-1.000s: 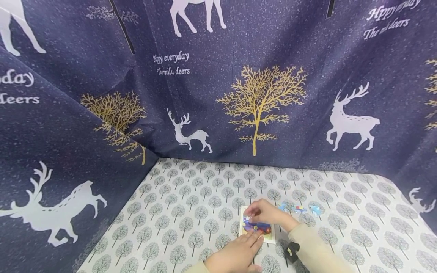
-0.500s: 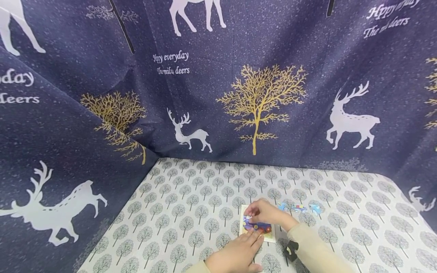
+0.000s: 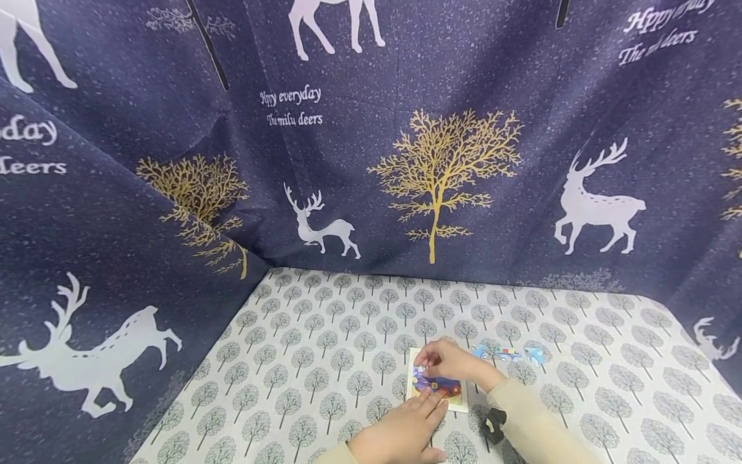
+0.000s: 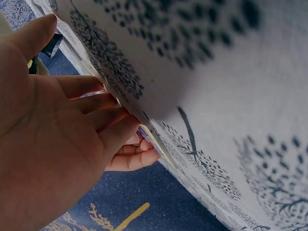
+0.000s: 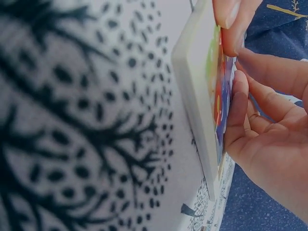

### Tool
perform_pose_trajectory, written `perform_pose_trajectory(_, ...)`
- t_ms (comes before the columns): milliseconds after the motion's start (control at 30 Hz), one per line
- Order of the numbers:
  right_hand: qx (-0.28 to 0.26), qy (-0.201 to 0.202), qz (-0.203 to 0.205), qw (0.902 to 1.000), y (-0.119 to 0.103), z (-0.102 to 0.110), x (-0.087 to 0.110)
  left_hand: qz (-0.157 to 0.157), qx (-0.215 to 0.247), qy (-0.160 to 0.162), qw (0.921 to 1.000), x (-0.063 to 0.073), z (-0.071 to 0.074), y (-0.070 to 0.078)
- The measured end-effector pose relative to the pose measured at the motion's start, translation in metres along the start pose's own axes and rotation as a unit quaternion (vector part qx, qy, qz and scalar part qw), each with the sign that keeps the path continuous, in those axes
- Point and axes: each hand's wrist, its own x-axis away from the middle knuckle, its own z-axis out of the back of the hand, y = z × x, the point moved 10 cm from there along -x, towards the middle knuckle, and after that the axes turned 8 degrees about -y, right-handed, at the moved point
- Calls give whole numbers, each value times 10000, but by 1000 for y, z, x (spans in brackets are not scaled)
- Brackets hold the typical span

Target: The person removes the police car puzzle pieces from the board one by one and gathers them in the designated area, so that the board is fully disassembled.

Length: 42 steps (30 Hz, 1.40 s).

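Two hands are on a picture board, and hardly anything has moved since a second ago.
The left hand (image 3: pixel 400 428) lies flat with its fingers out straight, tips on the near part of the picture board (image 3: pixel 433 385), just like before. The right hand (image 3: pixel 455 362) is in the same spot too, with bent fingers touching the far part; I cannot tell if it pinches a small bit. The board has a purple and red car on it and a pale edge, and it lies on the white tree cloth (image 3: pixel 348 335), in the same place as earlier. The blue pieces (image 3: pixel 534 356) lie past the right hand, off to the right, and have not moved.
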Motion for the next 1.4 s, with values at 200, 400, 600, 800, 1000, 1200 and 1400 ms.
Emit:
perform_pose_trajectory(200, -173, 37, -44, 9998, 4, 1, 0, 19, 139, -75, 9999, 0, 3, 0)
perform_pose_trajectory(400, -394, 52, 52, 9992, 4, 1, 0, 28, 204, -116, 9997, 1, 4, 0)
perform_pose_trajectory(600, -478, 88, 125, 9987, 3, 0, 1, -34, 215, -74, 9997, 1, 3, 1)
perform_pose_trajectory(800, -644, 20, 223, 9977, 3, -1, 2, -55, 174, -18, 9998, 1, 2, 1)
perform_pose_trajectory(1000, -889, 42, 301, 9956, 4, 2, 2, 46, 480, -252, 9985, 1, 2, -1)
perform_pose_trajectory(1200, -1086, 167, 163, 9938, 6, 11, 5, 85, 707, -368, 9968, 1, 4, -2)
perform_pose_trajectory(1400, -945, 343, 147, 9948, 8, 22, 11, 118, 491, -342, 9981, 1, 4, -2)
